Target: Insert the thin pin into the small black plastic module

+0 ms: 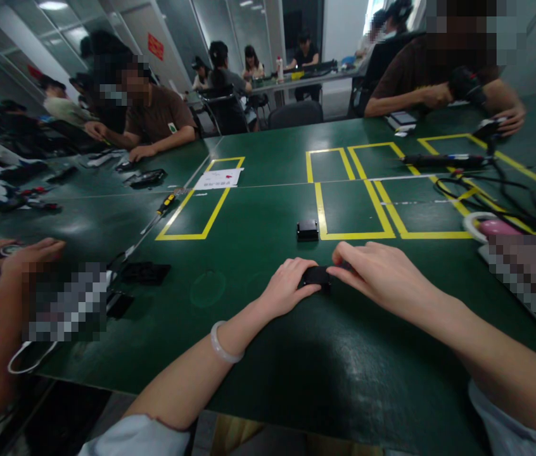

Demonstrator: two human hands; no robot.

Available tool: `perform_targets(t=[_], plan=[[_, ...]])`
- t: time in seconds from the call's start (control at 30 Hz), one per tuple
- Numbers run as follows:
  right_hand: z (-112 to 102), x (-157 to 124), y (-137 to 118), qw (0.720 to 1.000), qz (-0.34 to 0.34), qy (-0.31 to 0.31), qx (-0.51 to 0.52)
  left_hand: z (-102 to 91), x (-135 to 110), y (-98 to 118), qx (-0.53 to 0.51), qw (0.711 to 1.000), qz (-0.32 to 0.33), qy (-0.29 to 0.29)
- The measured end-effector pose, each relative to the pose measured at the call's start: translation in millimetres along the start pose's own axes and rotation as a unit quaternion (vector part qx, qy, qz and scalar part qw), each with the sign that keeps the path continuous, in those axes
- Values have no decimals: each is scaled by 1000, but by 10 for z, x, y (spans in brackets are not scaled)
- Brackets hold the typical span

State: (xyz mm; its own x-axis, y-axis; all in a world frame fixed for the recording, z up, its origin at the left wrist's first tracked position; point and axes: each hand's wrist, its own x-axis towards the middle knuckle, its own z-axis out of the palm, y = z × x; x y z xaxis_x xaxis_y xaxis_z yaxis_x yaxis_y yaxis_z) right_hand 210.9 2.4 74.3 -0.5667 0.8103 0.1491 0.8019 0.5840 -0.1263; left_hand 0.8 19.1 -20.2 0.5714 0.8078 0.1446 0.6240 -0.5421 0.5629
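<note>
A small black box-shaped part point(316, 277) lies low over the green table point(258, 342), between my two hands. My left hand point(291, 282), with a pale bangle on its wrist, is closed round the part's left end. At the part's right end, the thumb and bent fingers of my right hand point(367, 269) pinch it or something small on it; the fingertips hide the detail. Just beyond them sits a second black box-shaped piece point(307, 230), touched by neither hand.
Yellow tape rectangles point(356, 235) mark the table. A yellow-black screwdriver point(167, 202) and a white paper point(218, 179) lie to the left. Black cables point(500, 190) and a blurred tray-like object point(534, 278) are at right. A neighbour's hands point(25, 266) work at far left; other people sit opposite.
</note>
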Motion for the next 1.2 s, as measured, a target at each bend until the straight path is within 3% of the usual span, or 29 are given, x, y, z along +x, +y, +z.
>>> perform_targets(t=[0.23, 0.47, 0.67, 0.9, 1.2], plan=[[8, -24, 30, 999, -22, 16, 36, -8, 2, 13, 3, 1000, -3, 1], [-5, 2, -15, 1000, 2, -7, -5, -8, 9, 10, 5, 1000, -2, -3], [9, -23, -7, 999, -13, 18, 32, -11, 6, 15, 7, 1000, -2, -3], [8, -1, -26, 1000, -8, 3, -10, -13, 4, 11, 3, 1000, -1, -4], [1, -14, -21, 999, -16, 13, 25, -3, 5, 4, 1, 1000, 0, 0]])
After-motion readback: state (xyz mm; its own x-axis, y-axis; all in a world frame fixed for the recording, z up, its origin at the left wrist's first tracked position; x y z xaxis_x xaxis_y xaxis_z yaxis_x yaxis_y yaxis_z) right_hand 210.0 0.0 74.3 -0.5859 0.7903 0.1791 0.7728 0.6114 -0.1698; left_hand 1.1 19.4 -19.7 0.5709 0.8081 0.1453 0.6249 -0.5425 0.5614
